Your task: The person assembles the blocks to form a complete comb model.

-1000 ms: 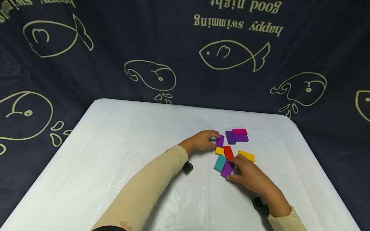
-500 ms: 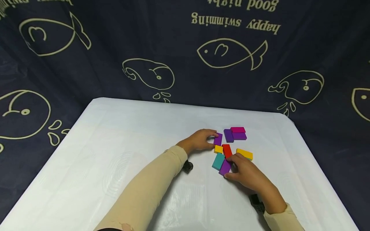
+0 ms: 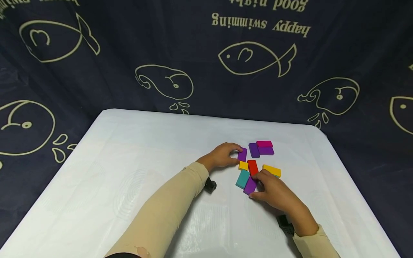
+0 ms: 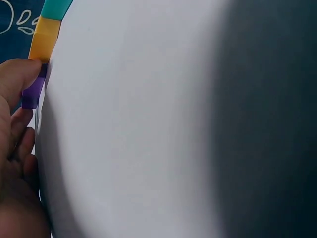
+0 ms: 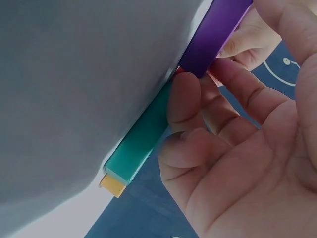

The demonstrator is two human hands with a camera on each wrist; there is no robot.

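In the head view, my left hand (image 3: pixel 224 154) pinches a purple block (image 3: pixel 242 154) between thumb and fingers at the far end of a row of blocks. Right beside that block lies a small yellow block (image 3: pixel 243 165), also seen past my thumb in the left wrist view. My right hand (image 3: pixel 272 188) holds a second purple block (image 3: pixel 250 185) by its ends, with the thumb at the near end. This block lies along a teal block (image 3: pixel 242 179), and a red block (image 3: pixel 253 167) sits just beyond it. In the right wrist view, the purple block (image 5: pixel 213 39) shows beyond the curled fingers.
A longer yellow block (image 3: pixel 271 170) with teal under it lies just past my right hand. Farther back sit a dark purple block (image 3: pixel 254 150), a magenta block (image 3: pixel 264 143) and another purple block (image 3: pixel 266 151). All rest on a white-covered table (image 3: pixel 155 139) before a dark printed cloth.
The whole head view has shifted slightly, so everything appears a little up and to the left. Both hands keep their hold on the same purple blocks.
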